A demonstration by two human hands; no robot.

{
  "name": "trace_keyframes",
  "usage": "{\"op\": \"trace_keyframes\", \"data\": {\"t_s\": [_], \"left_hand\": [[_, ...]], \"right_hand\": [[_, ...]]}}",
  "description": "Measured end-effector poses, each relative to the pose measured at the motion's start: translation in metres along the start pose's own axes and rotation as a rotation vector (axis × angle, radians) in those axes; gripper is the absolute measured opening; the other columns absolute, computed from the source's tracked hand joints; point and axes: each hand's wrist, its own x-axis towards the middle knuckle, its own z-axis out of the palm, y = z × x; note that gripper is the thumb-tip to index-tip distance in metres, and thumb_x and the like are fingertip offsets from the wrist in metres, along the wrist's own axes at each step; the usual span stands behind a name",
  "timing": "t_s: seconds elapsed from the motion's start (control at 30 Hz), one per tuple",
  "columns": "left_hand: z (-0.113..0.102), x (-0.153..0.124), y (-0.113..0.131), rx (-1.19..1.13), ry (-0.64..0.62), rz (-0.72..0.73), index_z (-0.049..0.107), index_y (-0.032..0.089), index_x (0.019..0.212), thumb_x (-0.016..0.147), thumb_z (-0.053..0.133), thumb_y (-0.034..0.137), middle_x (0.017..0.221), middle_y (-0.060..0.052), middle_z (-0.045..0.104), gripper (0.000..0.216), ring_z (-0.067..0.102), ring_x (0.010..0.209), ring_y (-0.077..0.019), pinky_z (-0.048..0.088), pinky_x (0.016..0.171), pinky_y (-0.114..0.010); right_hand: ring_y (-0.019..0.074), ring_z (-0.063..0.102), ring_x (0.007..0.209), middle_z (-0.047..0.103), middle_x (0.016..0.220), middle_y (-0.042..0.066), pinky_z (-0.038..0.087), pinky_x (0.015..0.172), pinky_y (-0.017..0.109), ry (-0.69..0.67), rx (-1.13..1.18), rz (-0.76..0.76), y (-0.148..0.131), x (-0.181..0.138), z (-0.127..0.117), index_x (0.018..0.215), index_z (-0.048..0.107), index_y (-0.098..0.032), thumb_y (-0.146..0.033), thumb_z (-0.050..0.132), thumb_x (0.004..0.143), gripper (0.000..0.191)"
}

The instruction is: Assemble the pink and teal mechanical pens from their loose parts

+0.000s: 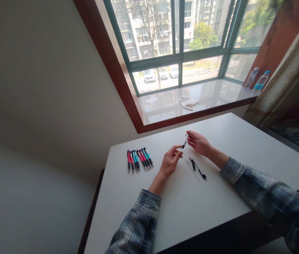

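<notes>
Over the white table, my right hand (197, 142) pinches the upper part of a slim white-and-black pen (187, 138), which is tilted. My left hand (170, 160) has its thumb and index finger around the pen's lower black end; whether both fingertips press on it is hard to see. Just below the hands lie loose pen parts: a thin refill (192, 170), a short black grip (193, 164) and a dark slender piece with a black clip-like end (203, 176). To the left of my left hand, several pink and teal pens (139, 159) with black grips lie side by side.
The white table (128, 218) meets the wall under a window sill (165, 109). A crumpled cloth (189, 103) rests on the sill, with plastic bottles (261, 83) at its right end. A curtain (281, 67) hangs at the right.
</notes>
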Motion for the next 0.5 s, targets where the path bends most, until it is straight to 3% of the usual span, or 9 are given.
{"op": "trace_keyframes", "data": {"t_s": [0.5], "left_hand": [[0.0024, -0.0028, 0.0036, 0.06, 0.021, -0.02, 0.07, 0.019, 0.109, 0.094, 0.062, 0.048, 0.07, 0.001, 0.061, 0.034, 0.054, 0.065, -0.0133, 0.042, 0.065, -0.024]], "right_hand": [[0.0084, 0.056, 0.068, 0.068, 0.089, 0.0, 0.049, 0.057, 0.017, -0.074, -0.057, 0.038, 0.0067, -0.0033, 0.0023, 0.087, 0.074, -0.021, -0.042, 0.092, 0.07, 0.033]]}}
